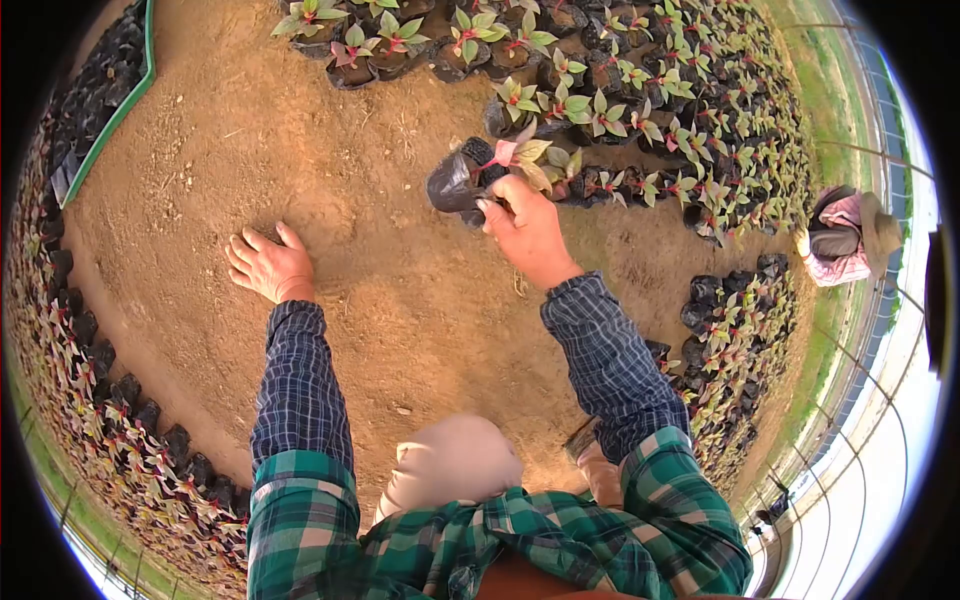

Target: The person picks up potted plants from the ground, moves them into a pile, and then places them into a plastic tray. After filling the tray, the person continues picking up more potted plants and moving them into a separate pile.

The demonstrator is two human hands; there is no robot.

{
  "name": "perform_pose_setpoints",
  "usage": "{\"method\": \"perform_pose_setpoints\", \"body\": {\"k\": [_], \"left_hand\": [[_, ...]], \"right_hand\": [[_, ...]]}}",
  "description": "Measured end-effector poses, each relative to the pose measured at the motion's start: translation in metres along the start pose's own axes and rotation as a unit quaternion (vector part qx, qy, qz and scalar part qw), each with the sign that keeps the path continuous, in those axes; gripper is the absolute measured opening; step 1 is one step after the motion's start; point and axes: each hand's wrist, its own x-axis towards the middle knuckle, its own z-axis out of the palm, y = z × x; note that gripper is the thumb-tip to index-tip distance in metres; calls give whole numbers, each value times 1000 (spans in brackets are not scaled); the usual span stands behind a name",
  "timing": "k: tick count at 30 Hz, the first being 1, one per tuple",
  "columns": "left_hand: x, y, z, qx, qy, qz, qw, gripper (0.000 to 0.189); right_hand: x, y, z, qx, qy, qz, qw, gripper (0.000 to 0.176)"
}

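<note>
A person bends over a patch of bare soil (380, 300) ringed by rows of potted seedlings (640, 120). Their right hand (525, 228) is closed round a black nursery bag (455, 182), held above the ground just beyond the fingers, up and to the left of the palm. The bag lies tipped nearly sideways, base pointing left, its pink-and-green seedling (525, 155) leaning right toward the nearest row. The left hand (268, 265) holds nothing, fingers spread flat on the soil, well apart from the bag. Another person (848, 235) in a hat crouches far right.
</note>
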Motion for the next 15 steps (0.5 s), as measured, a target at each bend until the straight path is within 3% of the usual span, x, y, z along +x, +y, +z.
{"method": "perform_pose_setpoints", "body": {"k": [2, 5, 8, 9, 10, 11, 15], "left_hand": [[0, 0, -1, 2, 5, -3, 1000, 63], [5, -7, 8, 4, 23, 19, 1000, 63], [-3, -2, 10, 11, 31, 7, 999, 64], [-3, -3, 14, 7, 27, 10, 1000, 64], [-2, -3, 17, 31, 19, 4, 999, 66], [1, -4, 18, 37, -1, -1, 999, 68], [4, -5, 22, 38, -7, -3, 999, 71]], "right_hand": [[46, -12, 14, -173, -5, -174, 969, 14], [90, -7, 44, -357, -28, -249, 900, 12], [113, 14, 71, -365, -32, -224, 903, 14], [110, 28, 76, -308, -16, -217, 926, 12], [96, 18, 69, -304, -28, -164, 938, 12], [86, 29, 73, -260, 30, -184, 947, 17], [-4, 41, 24, -189, 101, -66, 974, 19]]}}
